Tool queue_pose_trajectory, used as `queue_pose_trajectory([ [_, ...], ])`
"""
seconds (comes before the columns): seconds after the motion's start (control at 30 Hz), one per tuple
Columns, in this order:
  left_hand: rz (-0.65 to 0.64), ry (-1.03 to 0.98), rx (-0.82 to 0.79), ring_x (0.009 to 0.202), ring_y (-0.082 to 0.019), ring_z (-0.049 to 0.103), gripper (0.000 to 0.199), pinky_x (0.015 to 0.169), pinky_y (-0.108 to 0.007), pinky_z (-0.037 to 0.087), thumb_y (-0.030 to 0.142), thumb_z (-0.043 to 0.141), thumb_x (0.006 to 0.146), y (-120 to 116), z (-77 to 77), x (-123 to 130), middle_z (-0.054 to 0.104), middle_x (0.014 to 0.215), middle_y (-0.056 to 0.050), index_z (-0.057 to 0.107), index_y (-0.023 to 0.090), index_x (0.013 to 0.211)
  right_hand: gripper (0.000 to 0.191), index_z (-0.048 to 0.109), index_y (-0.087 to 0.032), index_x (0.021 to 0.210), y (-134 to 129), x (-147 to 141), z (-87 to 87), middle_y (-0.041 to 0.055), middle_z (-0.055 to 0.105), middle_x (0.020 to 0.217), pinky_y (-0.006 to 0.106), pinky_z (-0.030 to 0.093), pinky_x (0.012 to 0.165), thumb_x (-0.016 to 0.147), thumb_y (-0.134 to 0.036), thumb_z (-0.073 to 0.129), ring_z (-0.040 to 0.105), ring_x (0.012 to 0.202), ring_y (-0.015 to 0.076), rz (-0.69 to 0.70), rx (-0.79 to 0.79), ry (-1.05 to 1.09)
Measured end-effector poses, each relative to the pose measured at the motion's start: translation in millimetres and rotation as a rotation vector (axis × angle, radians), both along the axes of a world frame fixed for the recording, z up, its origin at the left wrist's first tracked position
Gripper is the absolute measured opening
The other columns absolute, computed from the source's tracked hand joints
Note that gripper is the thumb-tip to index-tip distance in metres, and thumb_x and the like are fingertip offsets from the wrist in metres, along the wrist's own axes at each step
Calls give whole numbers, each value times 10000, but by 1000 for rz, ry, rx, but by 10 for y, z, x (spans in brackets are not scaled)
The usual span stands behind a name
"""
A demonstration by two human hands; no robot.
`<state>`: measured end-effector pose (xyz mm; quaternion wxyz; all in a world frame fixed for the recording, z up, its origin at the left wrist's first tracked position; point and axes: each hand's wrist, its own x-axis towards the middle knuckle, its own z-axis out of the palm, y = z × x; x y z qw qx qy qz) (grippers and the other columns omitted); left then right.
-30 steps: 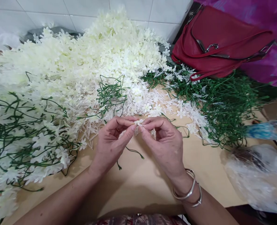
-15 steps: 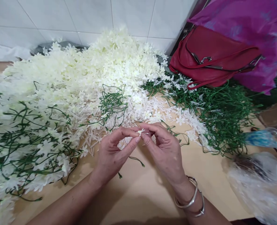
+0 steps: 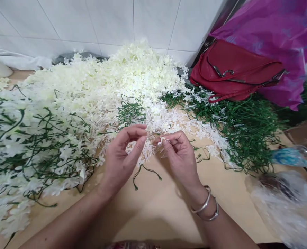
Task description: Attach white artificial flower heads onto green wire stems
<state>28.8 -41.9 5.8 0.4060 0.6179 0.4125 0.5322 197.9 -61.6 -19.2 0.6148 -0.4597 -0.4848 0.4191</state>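
Left hand (image 3: pixel 120 164) gaped; my right hand (image 3: pixel 181 160) pinched a white bit (image 3: pixel 162 140), maybe a flower, so tiny it could slip.

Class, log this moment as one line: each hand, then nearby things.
left hand: nothing visibly held | right hand: pinching small white piece | nearby: white flower pile beyond hands; green stem pile, red bag toward right
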Motion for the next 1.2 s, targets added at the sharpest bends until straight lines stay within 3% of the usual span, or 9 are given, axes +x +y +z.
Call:
queue_pose_trajectory([
  [0.07,7,117,20,1041,-211,721,82,898,-311,571,252,672,999,8,70,-79,761,1121,-74,730,237,1055,154,641,-244,934,16,12,-22,6,784,867,319,600,811,952,-348,753,752,844,170,4,-26,17],
  [0.17,-172,424,132,841,-176,712,98,759,-276,546,213,650,999,-48,98,-220,765,947,-30,742,241,1018,146,662,-238,924,41,41,-46,-14,769,823,281,578,731,915,-322,780,718,756,144,-7,-33,46],
  [0.27,-314,668,265,899,-185,730,161,804,-292,537,187,601,1023,-165,6,-363,768,1029,-38,746,243,1065,116,676,-229,914,70,92,-41,-24,752,769,265,555,674,898,-283,777,678,680,128,-27,-25,45],
  [0.37,-247,798,348,939,-201,730,182,822,-312,530,213,573,1045,-251,-143,-477,759,1090,-51,732,252,1125,118,677,-225,898,102,163,-24,-35,728,723,260,532,625,877,-281,779,647,629,121,-72,-14,21],
  [0.53,-127,832,429,974,-225,706,192,809,-318,511,232,590,1034,-262,-271,-543,745,1084,-52,738,271,1149,121,671,-226,890,121,237,-29,-38,715,719,254,494,589,871,-271,782,596,598,109,-113,-4,-31],
  [0.8,-213,1005,549,963,-245,634,165,857,-392,458,149,549,1053,-288,-155,-427,695,1091,-91,709,167,1089,170,632,-238,893,135,220,-93,-28,709,754,258,440,545,892,-315,783,546,579,107,-119,35,-91],
  [1.03,-218,1142,764,944,-265,617,158,827,-409,453,115,579,1023,-45,-204,-291,717,1088,-95,720,181,998,106,617,-239,913,104,176,-67,-20,708,753,277,455,605,925,-254,721,588,629,124,-87,66,-128],
  [1.13,-138,1091,763,914,-249,645,135,824,-405,461,149,602,1030,9,-216,-289,742,1050,-78,707,192,957,117,602,-246,916,103,172,-69,-24,701,759,281,447,601,932,-278,714,571,615,121,-90,71,-120],
  [1.2,-54,948,714,918,-226,679,98,838,-385,486,167,615,1036,3,-191,-309,762,1031,-61,700,194,996,120,598,-247,911,108,179,-74,-24,700,763,279,430,584,933,-282,711,549,600,117,-98,70,-119],
])
